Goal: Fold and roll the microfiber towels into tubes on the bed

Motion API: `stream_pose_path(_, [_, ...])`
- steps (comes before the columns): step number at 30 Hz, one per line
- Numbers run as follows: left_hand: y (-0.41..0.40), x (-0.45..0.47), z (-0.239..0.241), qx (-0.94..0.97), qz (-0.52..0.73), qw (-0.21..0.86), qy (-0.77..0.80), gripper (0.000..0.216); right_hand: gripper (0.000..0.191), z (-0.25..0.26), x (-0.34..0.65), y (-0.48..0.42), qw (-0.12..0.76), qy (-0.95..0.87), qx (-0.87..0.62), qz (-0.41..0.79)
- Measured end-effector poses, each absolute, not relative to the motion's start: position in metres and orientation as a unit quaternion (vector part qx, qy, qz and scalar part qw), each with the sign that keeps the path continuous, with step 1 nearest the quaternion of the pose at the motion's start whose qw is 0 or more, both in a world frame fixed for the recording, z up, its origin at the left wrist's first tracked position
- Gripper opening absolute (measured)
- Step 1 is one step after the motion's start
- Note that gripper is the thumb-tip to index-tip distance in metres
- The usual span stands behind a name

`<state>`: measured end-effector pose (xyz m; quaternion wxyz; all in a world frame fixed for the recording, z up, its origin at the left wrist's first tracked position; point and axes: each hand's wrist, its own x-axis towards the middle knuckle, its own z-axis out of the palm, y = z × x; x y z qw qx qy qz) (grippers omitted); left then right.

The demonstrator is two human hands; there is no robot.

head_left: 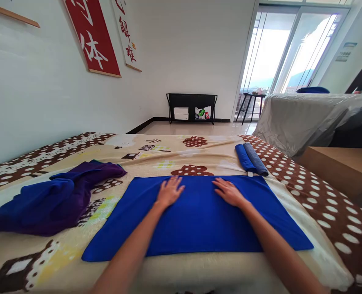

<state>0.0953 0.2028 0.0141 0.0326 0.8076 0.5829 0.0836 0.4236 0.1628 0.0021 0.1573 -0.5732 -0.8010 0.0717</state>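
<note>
Head view, the only view. Locate the blue cloth (205, 222) at centre, spread on the patterned blanket (217, 151). Note the flat lie, with corners drawn out and edges nearly straight; cannot tell from here whether single or doubled.

Find the left hand (170, 191) palm down on the cloth, left of its middle, with fingers extended and parted, reaching close to the far edge. Find the right hand (229, 192) in like position, right of the middle. Record both as unclenched, pressing or resting on the surface, with no fold pinched and no object held.

Rate the spreading of this cloth as complete or nearly so. Class as unrolled and unfolded at present.

Count as apparently finished: a blue roll (245, 158) and a grey-blue roll (255, 159), lying side by side just past the far right part of the cloth, with a small white tag (250, 174) at the near end.

Count as apparently outstanding: the crumpled blue-and-purple fabric (54, 200) at left, heaped apart from the cloth, untouched by either hand.
</note>
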Motion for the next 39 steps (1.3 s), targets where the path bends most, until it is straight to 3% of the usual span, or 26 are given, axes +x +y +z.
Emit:
stream_pose_path(5, [0.217, -0.051, 0.019, 0.695, 0.074, 0.005, 0.715, 0.069, 0.059, -0.013, 0.566, 0.154, 0.167, -0.704, -0.688, 0.048])
stream_pose_path(11, [0.217, -0.073, 0.027, 0.681, 0.069, -0.009, 0.729, 0.065, 0.061, -0.018, 0.585, 0.157, 0.166, -0.616, -0.77, 0.012])
stream_pose_path(17, [0.207, 0.04, 0.051, 0.718, 0.097, -0.053, 0.687, 0.055, 0.052, 0.004, 0.474, 0.166, 0.186, -0.624, -0.757, -0.052])
stream_pose_path(21, [0.203, 0.168, 0.032, 0.813, 0.088, -0.013, 0.575, 0.054, 0.049, 0.001, 0.351, 0.192, 0.167, -0.761, -0.627, -0.021])
stream_pose_path(23, [0.203, 0.189, 0.02, 0.826, 0.082, 0.002, 0.558, 0.054, 0.049, -0.004, 0.334, 0.197, 0.154, -0.791, -0.592, -0.004])
stream_pose_path(32, [0.211, -0.022, 0.027, 0.684, 0.066, 0.003, 0.726, 0.061, 0.058, -0.021, 0.571, 0.149, 0.134, -0.666, -0.734, 0.001])
stream_pose_path(39, [0.185, -0.001, 0.039, 0.646, 0.079, -0.038, 0.758, 0.056, 0.06, -0.026, 0.555, 0.129, 0.166, -0.633, -0.755, -0.042])
